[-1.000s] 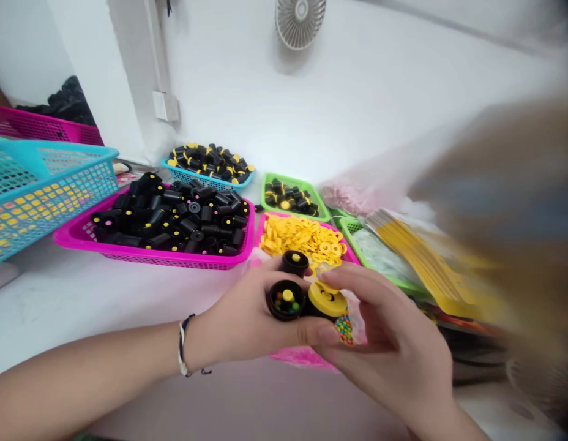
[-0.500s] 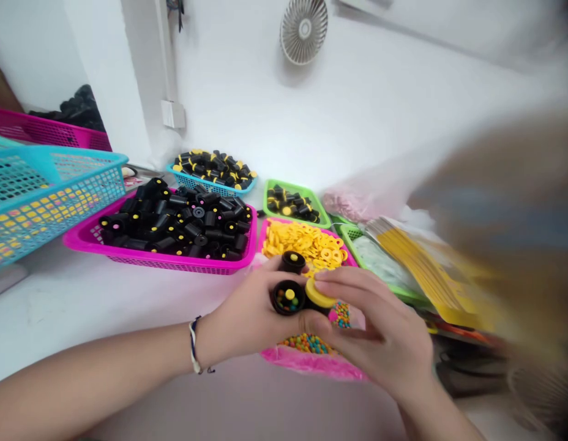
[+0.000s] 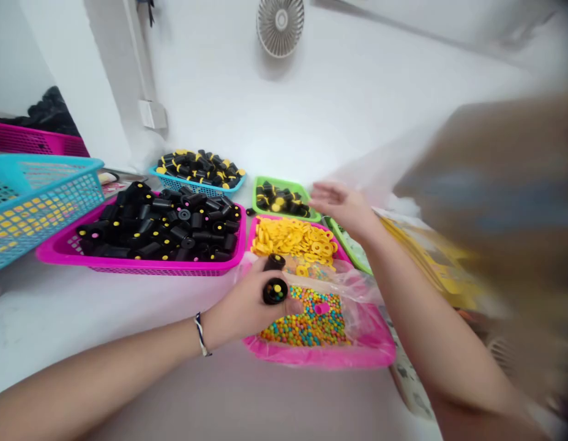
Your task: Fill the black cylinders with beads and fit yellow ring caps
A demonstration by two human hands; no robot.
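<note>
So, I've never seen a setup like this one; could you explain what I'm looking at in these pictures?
There's no machine here: a person works with two bare hands, and every picture comes from one camera worn on their head, looking forward and down.

The left hand holds two black cups, open ends showing. The right hand is near the green basket, fingers extended; I see nothing in it.

On the white surface, a pink tray lined with clear plastic holds small coloured beads. Just behind are yellow rings. To the left, a large magenta basket is heaped with black pieces. A fan is on the wall behind.
</note>
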